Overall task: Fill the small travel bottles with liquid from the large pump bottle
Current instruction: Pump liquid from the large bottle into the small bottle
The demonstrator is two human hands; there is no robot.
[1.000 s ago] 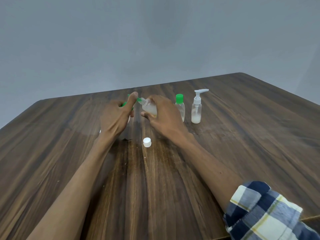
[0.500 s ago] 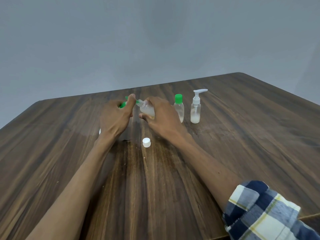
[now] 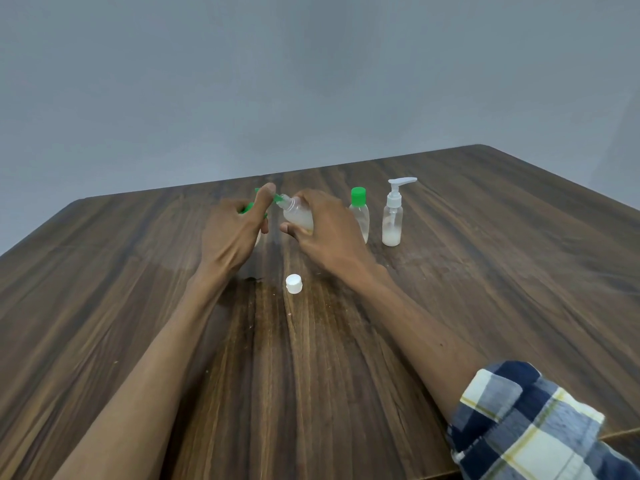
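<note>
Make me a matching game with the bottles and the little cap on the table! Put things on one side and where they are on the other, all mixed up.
Things:
1. small white round cap
2. clear bottle with the green cap
3. clear bottle with the white pump top
4. small clear capless bottle

Places:
A. tilted in the right hand
B. standing farthest right
C. lying alone on the wooden table, nearer the camera than the hands
D. standing between the right hand and the pump bottle

Pairs: 1-C, 2-D, 3-B, 4-A
</note>
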